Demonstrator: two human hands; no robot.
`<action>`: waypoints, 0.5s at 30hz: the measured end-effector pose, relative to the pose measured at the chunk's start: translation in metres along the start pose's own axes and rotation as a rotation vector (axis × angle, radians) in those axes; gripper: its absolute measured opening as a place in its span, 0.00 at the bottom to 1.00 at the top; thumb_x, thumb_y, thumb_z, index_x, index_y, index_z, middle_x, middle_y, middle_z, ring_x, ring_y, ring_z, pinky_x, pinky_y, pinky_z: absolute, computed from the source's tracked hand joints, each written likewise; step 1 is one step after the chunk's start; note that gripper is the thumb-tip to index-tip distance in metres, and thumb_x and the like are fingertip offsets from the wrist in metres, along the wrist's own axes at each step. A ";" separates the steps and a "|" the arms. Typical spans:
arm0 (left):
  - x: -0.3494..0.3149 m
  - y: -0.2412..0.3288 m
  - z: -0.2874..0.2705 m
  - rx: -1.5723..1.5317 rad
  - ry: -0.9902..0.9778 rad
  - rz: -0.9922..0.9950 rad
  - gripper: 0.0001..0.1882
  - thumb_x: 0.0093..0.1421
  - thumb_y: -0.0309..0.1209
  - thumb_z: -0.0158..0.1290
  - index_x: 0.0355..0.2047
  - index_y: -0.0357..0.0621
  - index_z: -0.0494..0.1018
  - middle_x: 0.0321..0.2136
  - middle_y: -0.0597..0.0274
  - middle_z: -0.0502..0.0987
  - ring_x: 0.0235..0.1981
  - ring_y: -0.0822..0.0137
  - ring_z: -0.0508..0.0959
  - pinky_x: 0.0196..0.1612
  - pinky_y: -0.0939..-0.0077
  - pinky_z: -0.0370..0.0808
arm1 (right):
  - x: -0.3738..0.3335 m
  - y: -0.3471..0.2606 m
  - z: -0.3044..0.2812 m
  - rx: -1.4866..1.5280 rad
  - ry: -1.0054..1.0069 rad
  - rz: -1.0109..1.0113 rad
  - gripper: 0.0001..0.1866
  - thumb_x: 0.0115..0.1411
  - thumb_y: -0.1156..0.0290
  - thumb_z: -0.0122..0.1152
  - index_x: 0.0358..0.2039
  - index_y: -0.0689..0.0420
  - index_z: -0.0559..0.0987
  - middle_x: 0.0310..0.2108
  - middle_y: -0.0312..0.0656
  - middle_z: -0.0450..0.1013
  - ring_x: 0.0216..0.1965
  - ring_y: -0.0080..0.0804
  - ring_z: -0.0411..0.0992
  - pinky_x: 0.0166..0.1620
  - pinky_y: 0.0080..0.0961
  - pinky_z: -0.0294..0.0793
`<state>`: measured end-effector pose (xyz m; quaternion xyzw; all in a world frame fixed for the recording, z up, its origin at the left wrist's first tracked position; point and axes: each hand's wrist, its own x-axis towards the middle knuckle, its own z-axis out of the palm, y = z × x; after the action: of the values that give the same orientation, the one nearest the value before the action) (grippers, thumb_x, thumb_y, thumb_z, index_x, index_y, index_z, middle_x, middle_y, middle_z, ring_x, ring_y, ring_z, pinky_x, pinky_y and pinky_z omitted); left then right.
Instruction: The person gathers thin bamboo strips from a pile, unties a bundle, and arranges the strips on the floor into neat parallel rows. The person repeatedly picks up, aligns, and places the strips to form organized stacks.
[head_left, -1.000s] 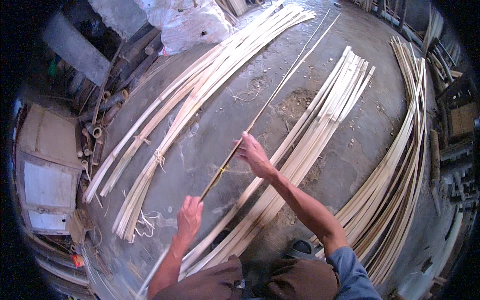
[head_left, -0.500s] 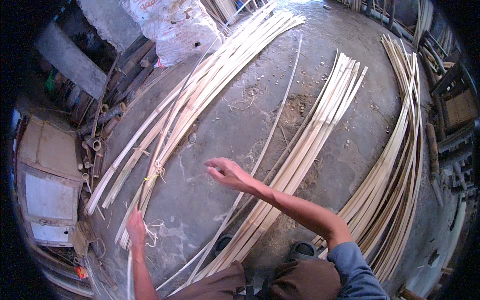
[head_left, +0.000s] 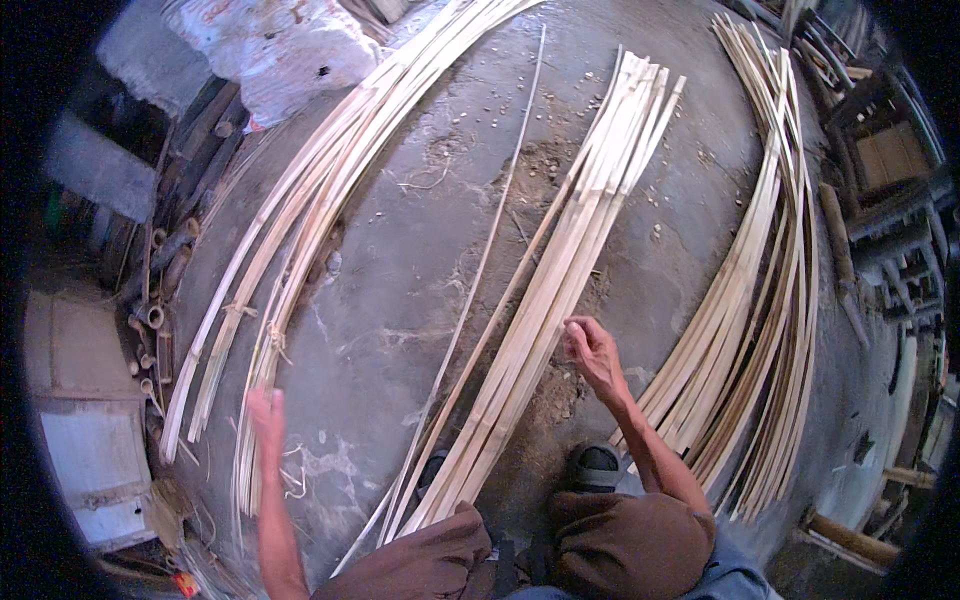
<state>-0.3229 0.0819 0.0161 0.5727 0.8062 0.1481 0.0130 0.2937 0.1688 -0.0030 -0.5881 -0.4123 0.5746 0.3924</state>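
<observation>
Grey concrete floor (head_left: 380, 400) spreads below you, bearing tied bamboo strips (head_left: 400, 85) leftward and a middle bamboo bundle (head_left: 560, 270). Your right hand (head_left: 597, 362), loosely curled, is beside that bundle; your blurred left hand (head_left: 267, 420) overlaps the tied strips; neither grip can be told.

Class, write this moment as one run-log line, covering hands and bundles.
left hand: blurred, at left bundle, contact unclear | right hand: curled, by middle bundle | right bundle: on floor
</observation>
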 end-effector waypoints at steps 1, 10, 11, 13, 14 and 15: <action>-0.006 0.068 0.021 -0.050 -0.190 0.057 0.16 0.63 0.35 0.50 0.46 0.37 0.72 0.41 0.47 0.73 0.46 0.52 0.72 0.50 0.60 0.68 | -0.011 0.009 -0.007 0.013 0.062 0.050 0.19 0.70 0.59 0.48 0.50 0.61 0.73 0.33 0.34 0.73 0.32 0.20 0.69 0.36 0.20 0.72; -0.144 0.232 0.066 -0.520 -0.718 -0.074 0.26 0.63 0.48 0.51 0.48 0.36 0.68 0.39 0.41 0.76 0.43 0.47 0.76 0.47 0.58 0.71 | -0.012 0.079 0.077 0.293 -0.065 0.287 0.36 0.64 0.42 0.52 0.55 0.64 0.67 0.45 0.41 0.73 0.44 0.29 0.71 0.47 0.32 0.72; -0.149 0.233 0.068 -0.501 -0.695 -0.025 0.29 0.62 0.49 0.52 0.50 0.35 0.67 0.41 0.40 0.75 0.44 0.46 0.75 0.48 0.58 0.71 | -0.008 0.080 0.083 0.320 -0.037 0.335 0.35 0.63 0.42 0.52 0.55 0.63 0.68 0.44 0.42 0.73 0.43 0.30 0.72 0.46 0.32 0.74; -0.150 0.239 0.068 -0.464 -0.650 0.072 0.34 0.60 0.51 0.55 0.52 0.32 0.65 0.45 0.38 0.74 0.47 0.45 0.74 0.49 0.58 0.70 | -0.002 0.076 0.094 0.375 0.021 0.435 0.35 0.63 0.42 0.53 0.54 0.62 0.68 0.42 0.42 0.74 0.40 0.31 0.74 0.42 0.34 0.76; -0.147 0.241 0.067 -0.498 -0.696 -0.001 0.40 0.55 0.53 0.59 0.54 0.31 0.63 0.47 0.39 0.72 0.48 0.44 0.73 0.51 0.57 0.69 | -0.007 0.068 0.099 0.526 0.057 0.346 0.31 0.62 0.44 0.56 0.52 0.60 0.69 0.38 0.41 0.74 0.36 0.32 0.76 0.36 0.36 0.78; -0.147 0.240 0.068 -0.535 -0.709 -0.024 0.40 0.54 0.54 0.59 0.54 0.32 0.63 0.47 0.39 0.72 0.49 0.45 0.73 0.52 0.57 0.69 | -0.009 0.060 0.105 0.541 0.063 0.314 0.30 0.62 0.46 0.58 0.51 0.59 0.69 0.37 0.41 0.75 0.35 0.32 0.76 0.36 0.35 0.79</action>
<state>-0.0389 0.0330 -0.0102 0.5552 0.6918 0.1458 0.4381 0.1913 0.1381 -0.0593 -0.5365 -0.1361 0.6985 0.4536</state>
